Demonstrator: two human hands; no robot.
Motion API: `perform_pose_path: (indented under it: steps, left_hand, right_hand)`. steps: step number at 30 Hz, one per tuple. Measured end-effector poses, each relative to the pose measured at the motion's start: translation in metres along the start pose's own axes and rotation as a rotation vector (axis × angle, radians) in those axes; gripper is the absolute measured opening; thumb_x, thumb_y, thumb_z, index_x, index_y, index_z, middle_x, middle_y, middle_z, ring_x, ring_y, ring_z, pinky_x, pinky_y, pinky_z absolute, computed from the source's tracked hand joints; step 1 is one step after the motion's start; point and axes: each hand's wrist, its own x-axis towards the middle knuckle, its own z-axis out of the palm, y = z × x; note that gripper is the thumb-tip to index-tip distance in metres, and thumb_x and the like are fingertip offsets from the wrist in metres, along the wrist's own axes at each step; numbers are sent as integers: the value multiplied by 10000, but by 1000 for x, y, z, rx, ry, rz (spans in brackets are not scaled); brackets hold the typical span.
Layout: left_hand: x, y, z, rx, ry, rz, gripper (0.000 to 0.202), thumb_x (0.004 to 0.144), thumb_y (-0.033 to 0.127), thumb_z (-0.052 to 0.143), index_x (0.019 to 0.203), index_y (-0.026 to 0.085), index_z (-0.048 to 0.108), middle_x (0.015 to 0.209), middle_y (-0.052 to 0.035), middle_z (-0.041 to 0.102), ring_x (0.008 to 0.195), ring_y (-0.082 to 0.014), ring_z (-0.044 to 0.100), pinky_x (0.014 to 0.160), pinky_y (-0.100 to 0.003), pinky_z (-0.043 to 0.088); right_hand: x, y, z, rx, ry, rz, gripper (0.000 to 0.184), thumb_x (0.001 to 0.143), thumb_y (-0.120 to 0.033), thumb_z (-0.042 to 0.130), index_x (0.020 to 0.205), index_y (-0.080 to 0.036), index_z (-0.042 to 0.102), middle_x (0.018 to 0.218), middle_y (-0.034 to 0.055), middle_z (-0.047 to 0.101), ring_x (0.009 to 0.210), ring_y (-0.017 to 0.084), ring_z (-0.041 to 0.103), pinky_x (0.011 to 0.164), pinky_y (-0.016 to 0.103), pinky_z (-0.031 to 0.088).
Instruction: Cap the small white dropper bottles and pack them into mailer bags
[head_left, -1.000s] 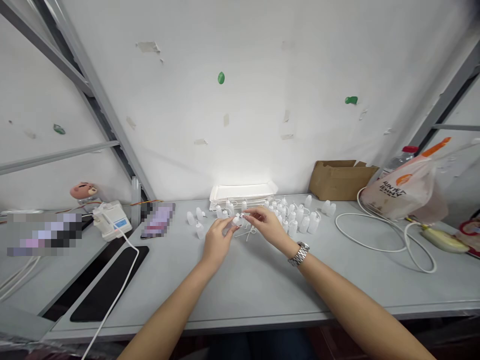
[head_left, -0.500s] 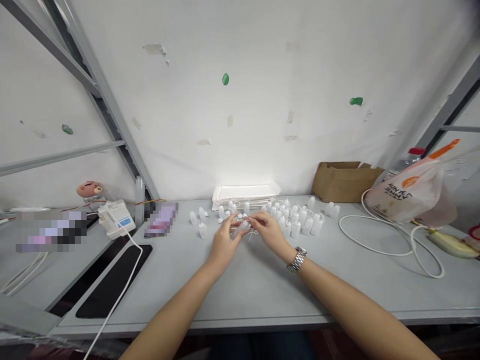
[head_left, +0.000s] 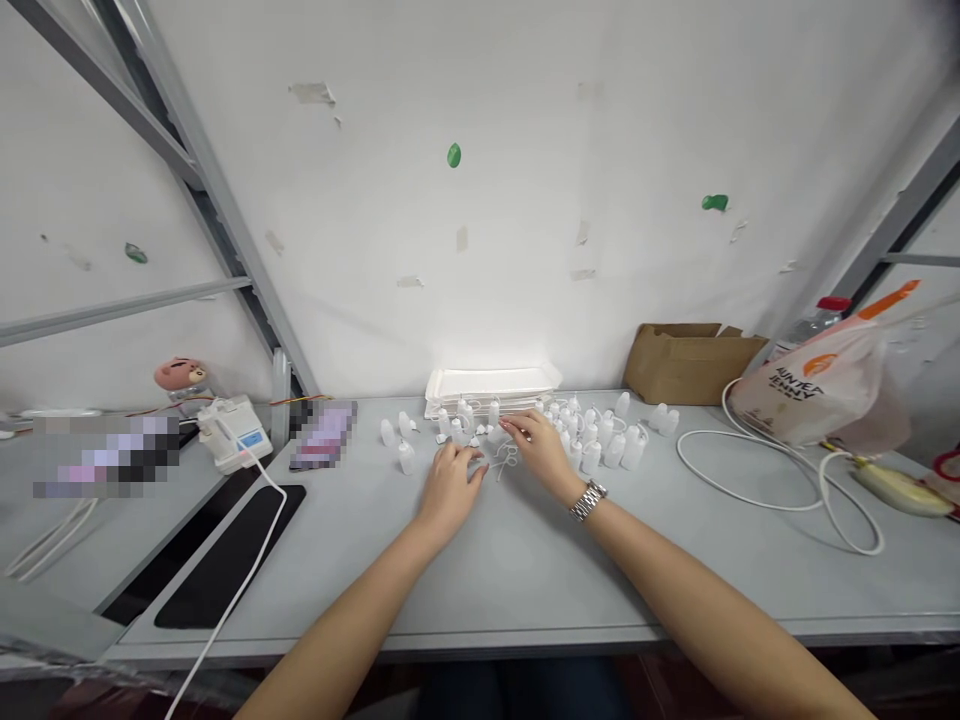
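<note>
The left hand [head_left: 450, 490] is curled and empty. The right hand [head_left: 541, 450] pinches nothing I can see, beside small white bottles [head_left: 591, 458], packed close for easy reaching.

A flat purplish rectangular object [head_left: 325, 436] and a larger object [head_left: 105, 457] to its left are pixelated beyond recognition.

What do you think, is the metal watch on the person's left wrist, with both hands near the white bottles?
No: the watch is on the right wrist, as the head view shows. The left hand and right hand are near the white bottles.
</note>
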Motion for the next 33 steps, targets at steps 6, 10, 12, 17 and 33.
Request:
perform_pose_path:
  steps: [6,10,12,17,33]
  left_hand:
    - [0,1,0,25,6,4,178,809,221,501,909,189,644,902,-73,574,883,-215,548,806,-375,445]
    - [0,0,0,19,27,17,172,806,219,502,895,198,648,884,-68,579,857,-208,554,793,-371,449]
    - [0,0,0,8,27,22,167,802,214,505,890,197,647,883,-68,582,852,-208,558,785,-368,453]
    - [-2,1,-2,-13,-6,11,184,811,225,484,899,193,642,900,-68,584,878,-211,564,791,-368,455]
    - [0,-2,1,-14,32,33,191,806,276,481,871,207,647,859,-51,594,811,-195,580,757,-346,461]
  right_hand:
    - [16,6,9,-238,-108,-13,191,869,-257,482,830,-179,652,826,70,614,788,184,569,705,300,430]
    - [15,0,8,-282,-83,-26,214,861,-301,502,996,-173,607,925,92,603,749,178,579,689,301,441]
    - [11,-9,-1,-309,-52,-77,286,861,-333,497,1089,-175,565,988,112,589,768,195,583,690,318,452]
    - [7,-26,-55,-399,83,-189,354,894,-343,419,1193,-176,505,1051,129,557,804,207,581,705,332,464]
    - [-7,123,-187,-905,161,523,469,693,-497,621,889,-71,625,908,245,601,861,307,572,651,367,411]
